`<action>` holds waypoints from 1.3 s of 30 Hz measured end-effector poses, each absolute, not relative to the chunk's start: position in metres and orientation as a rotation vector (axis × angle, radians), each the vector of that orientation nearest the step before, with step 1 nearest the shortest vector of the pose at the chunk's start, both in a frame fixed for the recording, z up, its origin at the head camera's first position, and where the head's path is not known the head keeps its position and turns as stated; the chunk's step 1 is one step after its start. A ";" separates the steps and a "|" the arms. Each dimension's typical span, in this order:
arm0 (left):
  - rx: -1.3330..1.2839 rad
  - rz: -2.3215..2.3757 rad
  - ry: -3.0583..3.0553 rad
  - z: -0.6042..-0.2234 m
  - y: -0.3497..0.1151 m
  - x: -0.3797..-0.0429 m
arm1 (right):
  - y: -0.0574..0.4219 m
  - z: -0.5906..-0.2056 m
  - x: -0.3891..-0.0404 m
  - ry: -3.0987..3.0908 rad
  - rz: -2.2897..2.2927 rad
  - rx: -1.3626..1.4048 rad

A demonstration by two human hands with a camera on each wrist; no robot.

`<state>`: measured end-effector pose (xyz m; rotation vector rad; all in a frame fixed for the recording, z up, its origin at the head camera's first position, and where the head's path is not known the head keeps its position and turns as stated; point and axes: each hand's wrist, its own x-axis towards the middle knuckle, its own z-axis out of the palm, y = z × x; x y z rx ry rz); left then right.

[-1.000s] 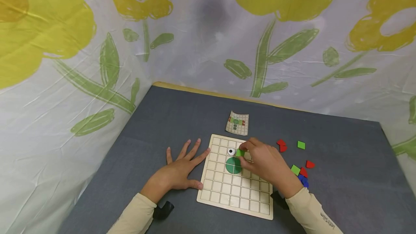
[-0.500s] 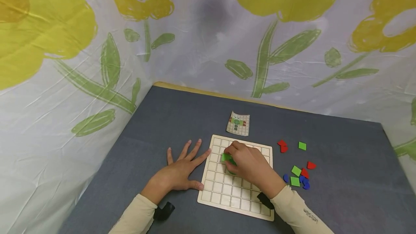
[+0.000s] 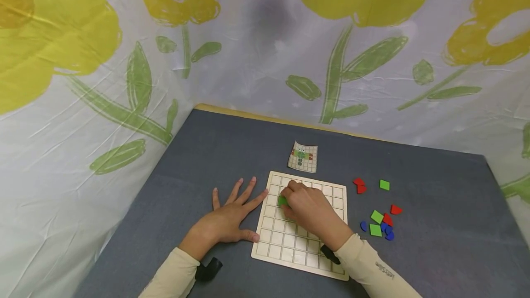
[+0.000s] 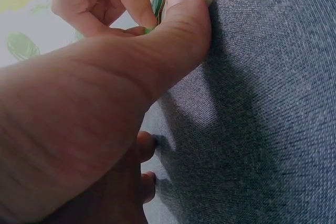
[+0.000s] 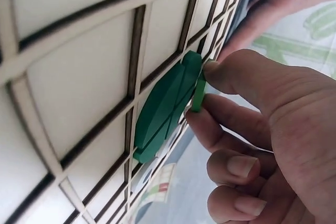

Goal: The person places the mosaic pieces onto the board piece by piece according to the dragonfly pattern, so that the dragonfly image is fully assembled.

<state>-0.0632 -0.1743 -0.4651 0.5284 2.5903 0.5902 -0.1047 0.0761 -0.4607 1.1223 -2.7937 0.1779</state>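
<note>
My right hand (image 3: 310,208) pinches a light green square tile (image 5: 199,94) between thumb and fingertips, tilted on edge just above the wooden grid board (image 3: 285,243). Beside the tile, dark green quarter-circle pieces (image 5: 163,103) sit together in the grid. A white eye disc (image 5: 140,180) shows past them in the right wrist view; the hand covers these pieces in the head view. My left hand (image 3: 227,220) lies spread on the dark table, its thumb (image 4: 184,14) and index fingertip at the board's left edge.
Behind the board lies a small picture card (image 3: 303,157) with a coloured figure on a grid. To the right are scattered red pieces (image 3: 396,209), light green squares (image 3: 376,230) and blue pieces (image 3: 363,226). Flower-printed cloth (image 3: 256,59) rises behind the table's back edge.
My right hand has carried the green tile leftward across the board, from beside the eye disc to the left of the dark green pieces. The left hand has stayed still.
</note>
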 end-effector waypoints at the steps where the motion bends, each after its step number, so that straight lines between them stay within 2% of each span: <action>1: 0.531 0.591 2.591 -0.465 -0.174 -0.063 | 0.076 -0.461 -0.105 -2.791 0.170 1.123; 29: 0.538 0.602 2.600 -0.467 -0.174 -0.063 | 0.075 -0.458 -0.101 -2.821 0.094 1.110; 39: 0.530 0.587 2.596 -0.467 -0.174 -0.064 | 0.089 -0.449 -0.100 -2.848 0.252 1.078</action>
